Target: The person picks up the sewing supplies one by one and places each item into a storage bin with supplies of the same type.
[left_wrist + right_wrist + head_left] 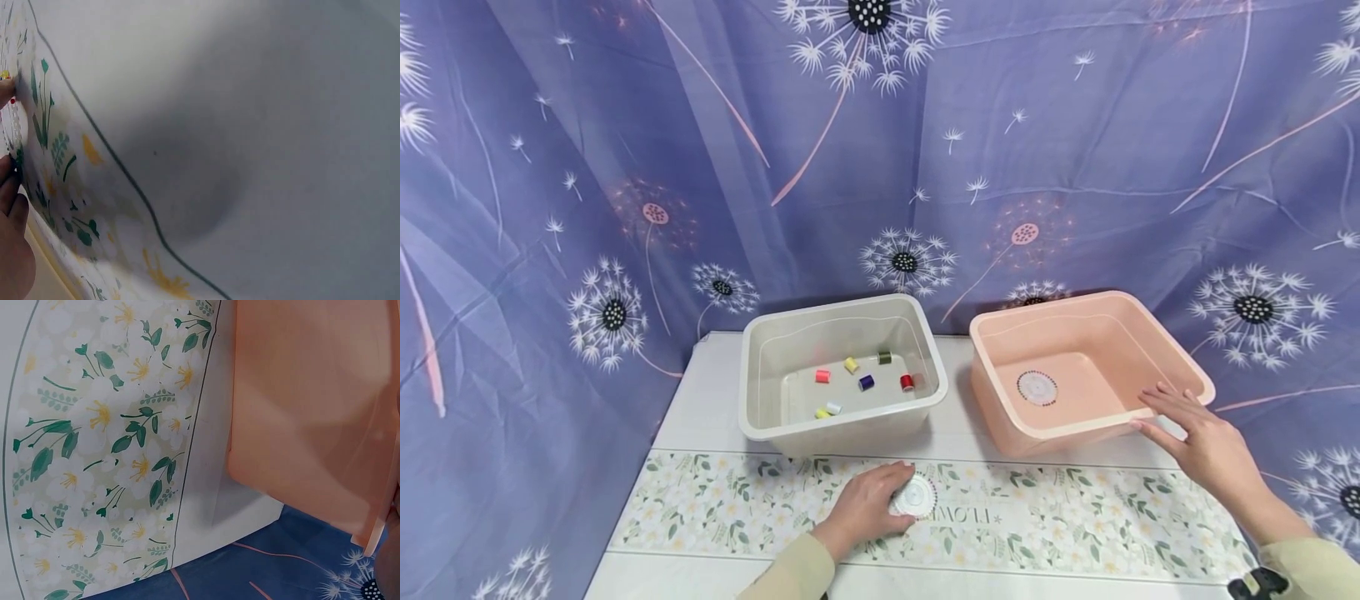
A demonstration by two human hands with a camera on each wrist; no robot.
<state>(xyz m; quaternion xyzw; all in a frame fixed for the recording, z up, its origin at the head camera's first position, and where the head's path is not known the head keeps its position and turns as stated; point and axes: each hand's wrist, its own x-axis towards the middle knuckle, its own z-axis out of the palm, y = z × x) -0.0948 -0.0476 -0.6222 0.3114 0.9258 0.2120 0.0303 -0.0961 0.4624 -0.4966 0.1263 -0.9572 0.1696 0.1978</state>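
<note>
My left hand (pixel 871 504) pinches a round wheel of ball-headed sewing pins (pixel 916 497) between thumb and fingers, low over the flowered band of the table. The wheel has a pale centre with small coloured heads around its edge; the left wrist view catches only part of the hand (pixel 15 250). My right hand (pixel 1210 446) rests at the front right rim of the pink bin (pixel 1090 383), its fingers stretched over the edge and the thumb near the outside. A second pin wheel (pixel 1037 388) lies flat inside that bin, toward the left.
A grey bin (pixel 842 442) stands left of the pink one, holding several small thread spools, among them a red spool (pixel 907 382) and a green spool (pixel 883 357). A purple dandelion-print curtain (pixel 820 250) hangs behind the white table (pixel 700 400).
</note>
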